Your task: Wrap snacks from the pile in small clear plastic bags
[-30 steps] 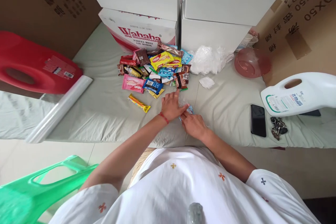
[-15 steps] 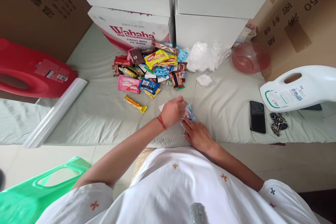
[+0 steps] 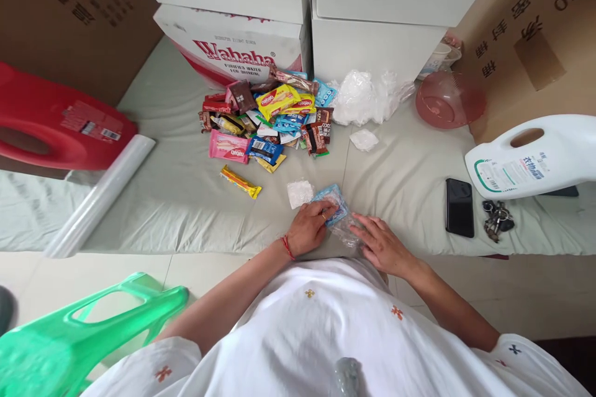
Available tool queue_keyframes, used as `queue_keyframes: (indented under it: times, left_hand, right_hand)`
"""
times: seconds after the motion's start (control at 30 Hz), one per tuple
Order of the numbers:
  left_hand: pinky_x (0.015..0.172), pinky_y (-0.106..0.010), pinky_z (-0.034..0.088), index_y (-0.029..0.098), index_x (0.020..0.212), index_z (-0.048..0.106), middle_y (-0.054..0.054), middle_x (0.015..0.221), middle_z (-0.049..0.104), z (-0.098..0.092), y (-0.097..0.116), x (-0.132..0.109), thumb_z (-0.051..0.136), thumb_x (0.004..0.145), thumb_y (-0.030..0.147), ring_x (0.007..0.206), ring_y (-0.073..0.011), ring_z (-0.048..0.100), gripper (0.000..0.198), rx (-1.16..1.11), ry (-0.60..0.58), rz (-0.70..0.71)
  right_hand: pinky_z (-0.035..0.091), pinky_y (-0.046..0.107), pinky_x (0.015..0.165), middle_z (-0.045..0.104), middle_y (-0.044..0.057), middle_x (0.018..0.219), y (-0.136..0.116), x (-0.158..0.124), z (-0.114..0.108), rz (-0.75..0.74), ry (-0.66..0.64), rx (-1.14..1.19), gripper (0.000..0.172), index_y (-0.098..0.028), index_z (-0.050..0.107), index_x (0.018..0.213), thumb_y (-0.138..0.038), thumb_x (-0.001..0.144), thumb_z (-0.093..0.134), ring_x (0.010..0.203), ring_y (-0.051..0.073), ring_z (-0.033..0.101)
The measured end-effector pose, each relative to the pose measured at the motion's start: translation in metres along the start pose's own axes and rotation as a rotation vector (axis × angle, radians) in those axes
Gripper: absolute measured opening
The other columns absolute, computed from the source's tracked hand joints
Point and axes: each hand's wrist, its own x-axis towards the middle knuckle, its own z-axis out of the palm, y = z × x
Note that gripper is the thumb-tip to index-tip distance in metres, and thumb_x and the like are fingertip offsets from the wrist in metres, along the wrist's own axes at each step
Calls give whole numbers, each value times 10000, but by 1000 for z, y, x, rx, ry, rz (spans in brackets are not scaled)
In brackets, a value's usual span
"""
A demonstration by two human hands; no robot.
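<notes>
My left hand (image 3: pixel 309 228) rests on the grey sheet near the front edge, its fingertips pressing a small blue snack packet (image 3: pixel 331 201) that lies inside a clear plastic bag (image 3: pixel 347 231). My right hand (image 3: pixel 380 245) lies flat with fingers spread on the bag's right end. A small white wrapper (image 3: pixel 299 192) lies just left of the packet. Behind it sits a pile of colourful snack packets (image 3: pixel 270 118), with a yellow bar (image 3: pixel 240 181) lying apart in front.
A roll of clear film (image 3: pixel 100 195) and a red jug (image 3: pixel 56 124) lie left. Crumpled plastic (image 3: pixel 365 99), a pink bowl (image 3: pixel 449 100), a white jug (image 3: pixel 531 158), a phone (image 3: pixel 459 216) and keys (image 3: pixel 496 220) are right. Boxes (image 3: pixel 242 49) stand behind. A green stool (image 3: pixel 88 335) is near left.
Both hands drew back toward me and lowered the blue packet in its bag onto the sheet. The right hand slid right and flattened. The white wrapper is now uncovered.
</notes>
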Motion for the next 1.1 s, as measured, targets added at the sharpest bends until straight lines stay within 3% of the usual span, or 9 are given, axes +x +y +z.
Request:
queue_keyframes:
  times: [0.1, 0.23, 0.37, 0.47, 0.6, 0.7, 0.77, 0.97, 1.1]
  left_hand:
    - [970, -493, 464, 258, 1418, 613, -115, 1348, 650, 0, 6, 2, 543, 739, 86, 1205, -301, 578, 704, 24, -2, -50]
    - [1161, -573, 328, 273, 1265, 711, -75, 1301, 690, 1, 11, 3, 557, 690, 71, 1310, -296, 533, 628, 12, 51, -46]
    - [1273, -620, 123, 250, 1070, 760, -69, 1212, 736, 0, 6, 1, 525, 674, 58, 1327, -275, 571, 499, -46, 99, -27]
    - [1282, -572, 210, 252, 1168, 726, -61, 1253, 733, -2, -1, -6, 488, 681, 58, 1329, -243, 592, 575, -228, 103, -14]
    - [1171, -496, 436, 245, 1290, 640, -71, 1327, 699, -2, 4, -14, 458, 838, 151, 1292, -239, 618, 496, -393, 266, -221]
    - [1071, -535, 480, 193, 1375, 552, -159, 1369, 637, 0, 17, -3, 580, 921, 397, 1262, -324, 591, 499, -179, 412, -498]
    - [1026, -588, 457, 174, 1327, 580, -205, 1376, 601, 2, 24, 13, 693, 851, 527, 1254, -397, 544, 603, 37, 376, -592]
    - [915, -478, 455, 198, 999, 652, -127, 1076, 691, 6, 15, 41, 522, 975, 307, 1080, -316, 579, 172, 16, 306, -548]
    - [795, -354, 468, 206, 987, 598, -56, 890, 671, 3, 9, 38, 412, 1012, 275, 838, -208, 609, 199, -301, 423, -525]
  right_hand:
    - [520, 488, 977, 624, 93, 1426, 1, 17, -2, -46, -14, 20, 378, -270, 731, 1203, -102, 933, 527, 1157, 279, 591]
    - [519, 366, 898, 749, 75, 1115, 1, 61, -14, -99, 39, 246, 273, -250, 732, 1137, -225, 1023, 485, 989, 218, 641]
    - [498, 310, 884, 736, 58, 986, 7, 112, -13, 94, 99, 253, 198, -216, 724, 1059, -283, 1024, 542, 956, 199, 651]
    - [491, 296, 844, 692, 72, 1003, 13, 134, 6, 276, 122, 96, 185, -196, 727, 1002, -292, 1010, 568, 937, 200, 637]
    - [482, 324, 837, 656, 102, 1042, 13, 134, 31, 308, 134, -125, 292, -199, 721, 1062, -299, 1056, 448, 973, 233, 602]
    - [475, 349, 888, 632, 138, 1197, 10, 127, 38, 307, 190, -185, 334, -186, 668, 1241, -308, 1065, 412, 1066, 260, 576]
    - [465, 365, 910, 614, 151, 1243, 10, 126, 39, 318, 212, -207, 347, -184, 634, 1301, -324, 1060, 427, 1091, 275, 556]
    - [465, 395, 884, 639, 99, 942, 24, 128, 30, 242, 289, 23, 253, -204, 643, 912, -341, 1035, 469, 941, 265, 533]
    - [499, 359, 847, 639, 95, 1025, 20, 121, 19, 258, 419, 328, 306, -204, 606, 1082, -484, 1012, 502, 890, 221, 588]
